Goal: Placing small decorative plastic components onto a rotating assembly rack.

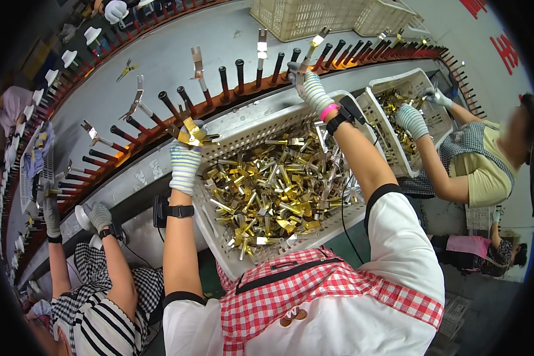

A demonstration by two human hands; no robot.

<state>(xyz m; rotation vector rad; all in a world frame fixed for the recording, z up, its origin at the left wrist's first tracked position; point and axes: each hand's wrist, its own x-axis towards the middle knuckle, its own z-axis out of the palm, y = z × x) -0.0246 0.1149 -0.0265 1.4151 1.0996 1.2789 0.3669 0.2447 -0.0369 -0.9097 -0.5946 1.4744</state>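
My left hand [186, 165], in a striped knit glove, is closed around a small bunch of shiny forked metal brackets [193, 132] with gold-looking reflections. It is raised beside the row of black-tipped pegs, above the left corner of a white plastic basket [210, 228]. Farther right, my right hand [312, 88], gloved alike, closes at the pegs on a forked metal bracket [318, 39] with a tubular stem. Its fingers partly hide the bracket's lower end, so I cannot tell whether it sits on a peg. Loose metal brackets [279, 190] fill the basket between my arms.
A curved conveyor line carries upright pegs [240, 76], some topped with brackets [198, 62]. Pliers [126, 69] lie on the grey table [166, 56]. A co-worker on the right reaches into another basket [391, 142]; one on the left holds a white round part [84, 218].
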